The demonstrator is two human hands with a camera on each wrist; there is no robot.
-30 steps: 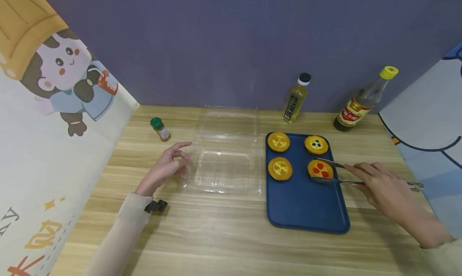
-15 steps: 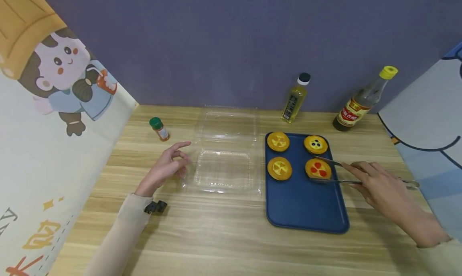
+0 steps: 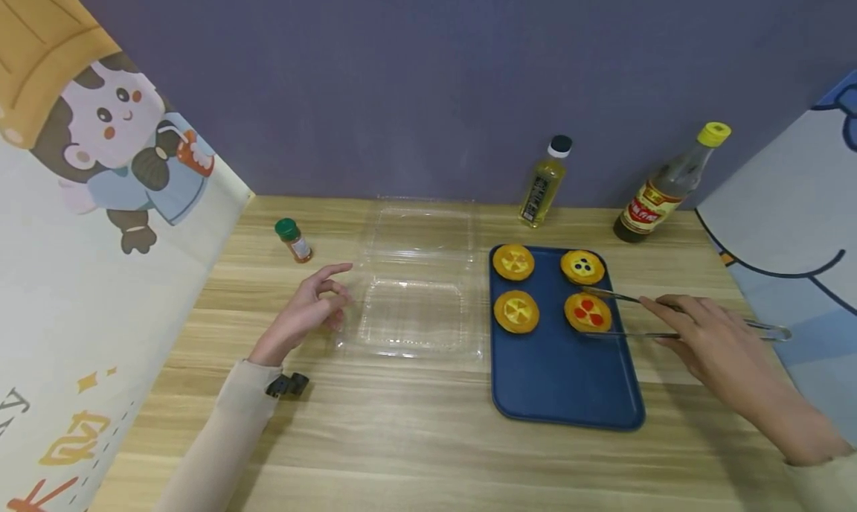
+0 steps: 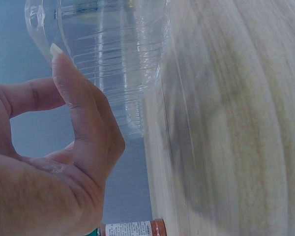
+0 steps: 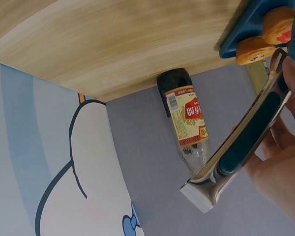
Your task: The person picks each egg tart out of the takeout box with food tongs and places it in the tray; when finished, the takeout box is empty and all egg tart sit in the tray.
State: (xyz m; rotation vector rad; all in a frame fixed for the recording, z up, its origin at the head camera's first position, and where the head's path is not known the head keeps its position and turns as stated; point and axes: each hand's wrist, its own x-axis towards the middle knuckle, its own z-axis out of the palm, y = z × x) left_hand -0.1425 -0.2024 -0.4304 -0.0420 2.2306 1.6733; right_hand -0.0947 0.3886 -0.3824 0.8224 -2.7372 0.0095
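Observation:
My right hand (image 3: 716, 363) holds a pair of metal tongs (image 3: 770, 333), whose teal grip (image 5: 250, 132) shows in the right wrist view. The tongs' two arms are spread on either side of a tart with red topping (image 3: 588, 313) on the dark blue tray (image 3: 562, 393). Behind it sits a tart with dark dots (image 3: 582, 267). Two yellow-topped tarts, one farther back (image 3: 513, 262) and one nearer (image 3: 516, 312), are along the tray's left side. My left hand (image 3: 304, 315), fingers loosely bent, is beside the clear plastic container (image 3: 415, 315), overlapping its edge in the left wrist view.
The container's lid (image 3: 423, 229) lies opened toward the back wall. A green-capped spice jar (image 3: 294, 240) stands behind my left hand. An oil bottle (image 3: 543, 184) and a yellow-capped sauce bottle (image 3: 659, 192) stand behind the tray, against the wall.
The red-topped tart has shifted slightly left on the tray. The tongs moved a little left, then back right, and their arms are spread slightly wider. My left hand stays in place.

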